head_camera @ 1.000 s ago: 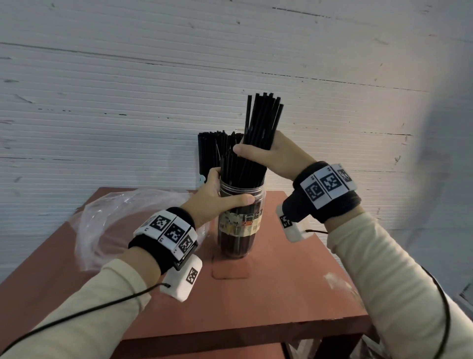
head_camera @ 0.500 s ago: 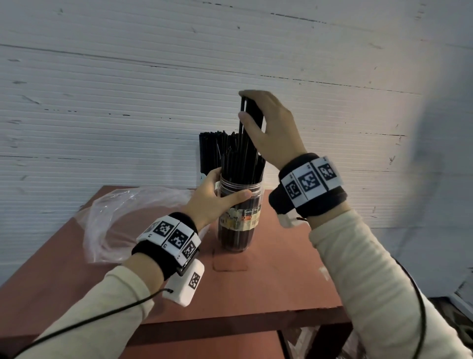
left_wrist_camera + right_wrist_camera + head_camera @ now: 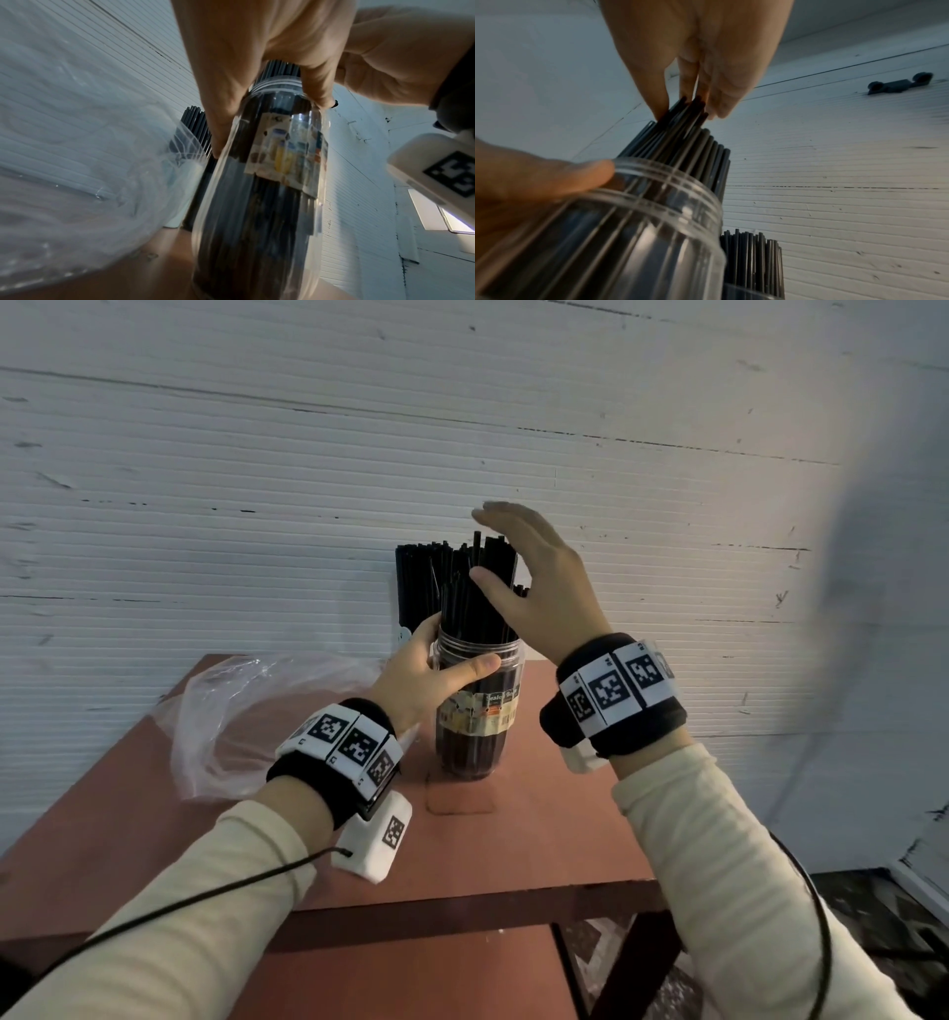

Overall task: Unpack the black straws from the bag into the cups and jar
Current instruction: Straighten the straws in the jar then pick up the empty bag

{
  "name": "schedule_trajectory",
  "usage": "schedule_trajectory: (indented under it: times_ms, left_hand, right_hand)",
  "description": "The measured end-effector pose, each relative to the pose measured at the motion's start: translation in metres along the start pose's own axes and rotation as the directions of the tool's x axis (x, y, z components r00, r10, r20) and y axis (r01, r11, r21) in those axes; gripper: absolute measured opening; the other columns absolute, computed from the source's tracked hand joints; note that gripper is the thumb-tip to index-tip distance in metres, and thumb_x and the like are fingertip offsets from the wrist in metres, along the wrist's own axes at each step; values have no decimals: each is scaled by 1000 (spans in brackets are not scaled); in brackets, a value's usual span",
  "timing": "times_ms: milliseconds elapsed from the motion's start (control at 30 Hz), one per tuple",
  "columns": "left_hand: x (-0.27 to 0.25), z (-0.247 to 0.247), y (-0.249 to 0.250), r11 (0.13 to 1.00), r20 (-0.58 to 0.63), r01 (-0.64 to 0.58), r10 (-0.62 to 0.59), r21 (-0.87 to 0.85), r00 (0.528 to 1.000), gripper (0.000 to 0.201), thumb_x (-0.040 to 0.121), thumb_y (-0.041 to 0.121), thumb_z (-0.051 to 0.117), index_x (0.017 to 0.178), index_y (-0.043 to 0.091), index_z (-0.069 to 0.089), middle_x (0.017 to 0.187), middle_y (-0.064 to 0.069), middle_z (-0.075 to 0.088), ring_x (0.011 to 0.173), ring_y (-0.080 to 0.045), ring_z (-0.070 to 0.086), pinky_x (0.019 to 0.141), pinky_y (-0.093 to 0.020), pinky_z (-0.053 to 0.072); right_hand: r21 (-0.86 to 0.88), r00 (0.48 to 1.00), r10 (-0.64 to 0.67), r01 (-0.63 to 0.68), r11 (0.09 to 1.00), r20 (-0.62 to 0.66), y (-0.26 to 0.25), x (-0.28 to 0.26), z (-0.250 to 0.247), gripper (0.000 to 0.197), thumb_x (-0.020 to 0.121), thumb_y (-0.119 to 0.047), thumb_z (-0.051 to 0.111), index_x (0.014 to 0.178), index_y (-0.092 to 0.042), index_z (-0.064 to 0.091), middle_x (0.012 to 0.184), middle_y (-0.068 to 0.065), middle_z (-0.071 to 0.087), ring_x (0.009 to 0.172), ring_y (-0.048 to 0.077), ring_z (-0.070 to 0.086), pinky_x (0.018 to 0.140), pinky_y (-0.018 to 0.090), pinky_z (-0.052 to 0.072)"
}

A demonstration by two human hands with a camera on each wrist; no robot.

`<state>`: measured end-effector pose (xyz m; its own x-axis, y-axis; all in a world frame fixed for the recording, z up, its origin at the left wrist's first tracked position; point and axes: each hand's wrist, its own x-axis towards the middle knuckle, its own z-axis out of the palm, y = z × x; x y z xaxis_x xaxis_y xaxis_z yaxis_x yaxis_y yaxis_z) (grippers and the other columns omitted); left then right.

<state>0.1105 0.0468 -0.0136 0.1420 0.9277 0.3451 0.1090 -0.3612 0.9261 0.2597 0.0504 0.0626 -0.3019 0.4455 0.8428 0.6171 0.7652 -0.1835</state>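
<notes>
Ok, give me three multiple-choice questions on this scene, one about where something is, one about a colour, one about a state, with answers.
1. Where does the plastic bag lie?
A. left of the jar on the table
B. inside the jar
C. on the floor

2. What colour are the straws in the jar?
A. white
B. black
C. red

3. What is the right hand doing?
A. gripping the jar
B. holding the bag
C. fingers straight at the straw tops

Answers:
1. A: the head view shows the bag crumpled on the table, left of the jar.
2. B: all three views show black straws.
3. C: the right wrist view shows straight fingers at the straw tips; the left hand grips the jar.
</notes>
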Motion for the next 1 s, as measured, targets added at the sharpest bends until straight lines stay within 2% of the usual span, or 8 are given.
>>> schedule_trajectory:
  times_ms: [200, 333, 433, 567, 667, 767, 833, 1000]
  left_hand:
    - [-1, -1, 1, 1000, 15, -1, 1, -20, 1000, 84, 64, 48, 80, 137, 21, 48, 124, 7, 65, 116, -9, 60, 102, -38, 48]
    - [0, -2, 0, 999, 25, 0, 1, -32, 1000, 90, 60, 50, 82, 137, 20, 47, 123, 3, 66, 115, -11, 62, 101, -41, 49]
    - [-1, -2, 1, 999, 30, 4, -3, -34, 1000, 87, 62, 48, 84, 136, 19, 48, 121, 4, 67, 113, -10, 63, 96, -35, 51]
    - [-2, -3, 4, 999, 40, 5, -3, -50, 999, 64, 79, 22, 76, 135, 15, 48, 117, 5, 65, 107, -5, 63, 86, -21, 52]
    - [0, -6, 3, 999, 67, 15, -12, -46, 998, 60, 79, 23, 78, 133, 18, 52, 121, 5, 65, 113, -8, 61, 95, -28, 50]
    - [2, -9, 3, 999, 87, 24, -21, -27, 996, 71, 67, 40, 82, 131, 24, 55, 124, 9, 65, 119, -8, 58, 103, -38, 46]
    - [3, -9, 3, 999, 106, 19, -15, -33, 994, 68, 69, 38, 82, 130, 24, 55, 123, 8, 65, 118, -9, 59, 103, -40, 47]
    - [3, -9, 6, 1000, 111, 3, 1, -31, 994, 52, 82, 20, 74, 130, 21, 55, 118, 12, 66, 111, -1, 62, 90, -22, 52]
  right_hand:
    - [21, 999, 19, -18, 1000, -39, -2, -9, 7, 34, 93, -17, 59, 127, -12, 60, 124, 3, 63, 116, 13, 58, 100, 19, 43]
    - [40, 997, 30, -28, 999, -69, -2, -24, 15, 26, 96, -13, 53, 118, -8, 67, 115, 3, 68, 108, 12, 63, 94, 16, 46]
    - [47, 995, 42, -38, 998, -92, -6, -33, 18, 26, 95, -13, 51, 114, -8, 68, 115, 3, 68, 109, 12, 62, 96, 25, 49]
    - [-10, 999, 45, -45, 999, -19, -10, -33, 16, 34, 93, -18, 50, 122, -8, 65, 129, 5, 63, 127, 15, 52, 117, 38, 26]
    - [-14, 999, 8, -7, 1000, 39, -7, -31, 12, 42, 94, -18, 51, 135, -7, 53, 145, 6, 48, 140, 16, 36, 121, 35, 14]
    - [-11, 1000, -3, 3, 1000, -9, -4, -30, 8, 40, 94, -19, 55, 132, -7, 57, 139, 7, 54, 137, 17, 41, 119, 33, 21]
    - [2, 1000, 9, -9, 1000, -11, -2, -33, 11, 36, 94, -20, 55, 128, -8, 61, 133, 6, 60, 132, 16, 48, 118, 32, 27]
    - [25, 997, 27, -25, 999, -68, 1, -41, 20, 35, 91, -16, 59, 125, -7, 63, 128, 4, 63, 127, 16, 53, 116, 26, 27]
